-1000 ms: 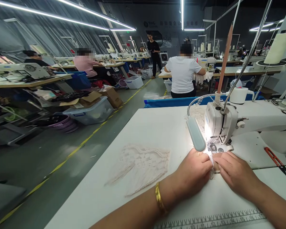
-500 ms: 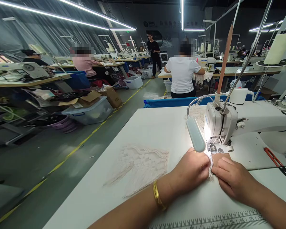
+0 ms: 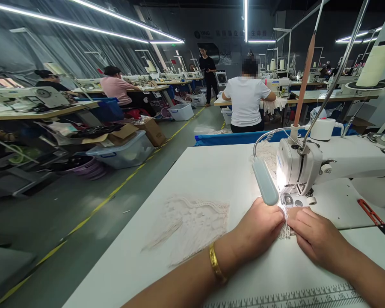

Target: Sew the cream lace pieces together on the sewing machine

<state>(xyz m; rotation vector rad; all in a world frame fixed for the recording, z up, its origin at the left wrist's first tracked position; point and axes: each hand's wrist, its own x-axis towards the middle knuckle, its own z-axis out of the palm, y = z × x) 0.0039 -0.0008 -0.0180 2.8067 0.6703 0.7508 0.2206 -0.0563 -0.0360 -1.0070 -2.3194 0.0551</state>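
Observation:
Just in front of the needle area of a white sewing machine [image 3: 297,164], a narrow strip of white lace [image 3: 285,229] lies between my two hands. My left hand [image 3: 259,233], with a gold bracelet [image 3: 215,262] at the wrist, is closed on the lace from the left. From the right, my right hand [image 3: 317,239] pinches the lace and a small tan piece [image 3: 294,212] near the presser foot. The fingertips of both hands nearly meet. To the left of my left hand, a pale lace piece [image 3: 195,222] with loose threads lies flat on the white table [image 3: 141,261].
A grey-green lamp head [image 3: 265,182] hangs over my left knuckles. Red-handled thread snips [image 3: 372,216] lie at the right. A ruler [image 3: 295,298] runs along the front edge. More lace [image 3: 266,154] lies behind the lamp. Several people sit at other machines.
The lace strip between my hands has spread and shows wider below my fingers. Both hands have shifted only slightly. The camera view has moved a little to the left.

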